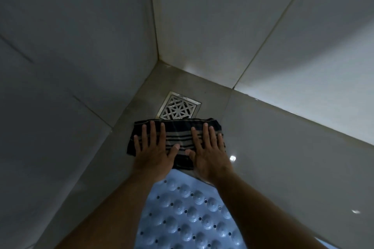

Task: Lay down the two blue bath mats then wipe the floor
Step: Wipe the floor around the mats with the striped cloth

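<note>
A dark striped cloth (178, 137) lies flat on the tiled floor (283, 168), just in front of a metal drain grate. My left hand (153, 147) presses palm-down on the cloth's left half, fingers spread. My right hand (208, 149) presses on its right half the same way. A pale blue bath mat (188, 218) with raised bumps and small holes lies on the floor between my forearms, its far edge touching the cloth. Only one mat is in view.
A square metal drain grate (178, 108) sits in the floor corner, partly under the cloth's far edge. Tiled walls (81, 46) meet at the corner directly ahead, close on the left and behind the drain. Glossy floor extends to the right.
</note>
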The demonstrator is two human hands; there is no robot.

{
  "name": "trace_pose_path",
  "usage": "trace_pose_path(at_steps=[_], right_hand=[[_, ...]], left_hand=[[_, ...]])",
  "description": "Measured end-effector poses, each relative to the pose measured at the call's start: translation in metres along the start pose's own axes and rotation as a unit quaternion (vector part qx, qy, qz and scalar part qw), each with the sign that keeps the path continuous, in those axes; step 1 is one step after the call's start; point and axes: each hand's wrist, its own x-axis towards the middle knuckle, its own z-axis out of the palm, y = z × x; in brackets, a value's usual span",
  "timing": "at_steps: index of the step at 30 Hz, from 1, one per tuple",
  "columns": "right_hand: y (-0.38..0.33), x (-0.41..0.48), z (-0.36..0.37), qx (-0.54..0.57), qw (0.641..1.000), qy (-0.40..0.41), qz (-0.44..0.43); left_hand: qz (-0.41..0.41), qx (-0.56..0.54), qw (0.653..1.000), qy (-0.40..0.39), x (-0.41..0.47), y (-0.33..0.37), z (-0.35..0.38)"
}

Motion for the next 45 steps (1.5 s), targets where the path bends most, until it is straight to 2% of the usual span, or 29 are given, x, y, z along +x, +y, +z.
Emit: trace_pose_path(at_steps=[3, 5, 8, 13, 18, 23, 28, 31, 35, 45], right_hand=[[-0.01, -0.002, -0.004, 0.002, 0.999, 0.041, 0.012], [-0.016, 0.0, -0.008, 0.04, 0.997, 0.068, 0.02], [-0.01, 0.002, -0.003, 0.09, 0.995, 0.041, 0.001], [0.029, 0.008, 0.003, 0.076, 0.993, 0.078, -0.038], [0.104, 0.032, -0.023, -0.008, 0.991, -0.002, -0.13], [0.138, 0.069, -0.044, -0.029, 0.971, -0.069, -0.227], [0.149, 0.111, -0.05, -0.083, 0.942, -0.044, -0.322], [0.149, 0.116, -0.049, -0.112, 0.931, -0.02, -0.347], [0.15, 0.112, -0.054, -0.107, 0.93, -0.049, -0.349], [0.146, 0.116, -0.054, -0.1, 0.931, -0.06, -0.345]], left_hand=[[-0.006, 0.0, 1.0, -0.024, -0.002, 0.002, -0.004], [-0.008, 0.003, 1.0, -0.017, -0.001, 0.003, -0.003], [-0.02, 0.005, 1.0, -0.002, 0.001, 0.004, 0.0], [-0.105, -0.003, 0.994, 0.012, 0.0, 0.045, 0.009], [-0.185, -0.045, 0.981, 0.027, -0.002, 0.118, 0.024], [-0.279, -0.119, 0.951, 0.065, 0.0, 0.161, 0.034], [-0.344, -0.157, 0.919, 0.109, 0.008, 0.183, 0.037], [-0.361, -0.164, 0.909, 0.129, 0.013, 0.185, 0.04], [-0.373, -0.182, 0.903, 0.106, 0.013, 0.188, 0.04], [-0.369, -0.175, 0.905, 0.122, 0.011, 0.184, 0.04]])
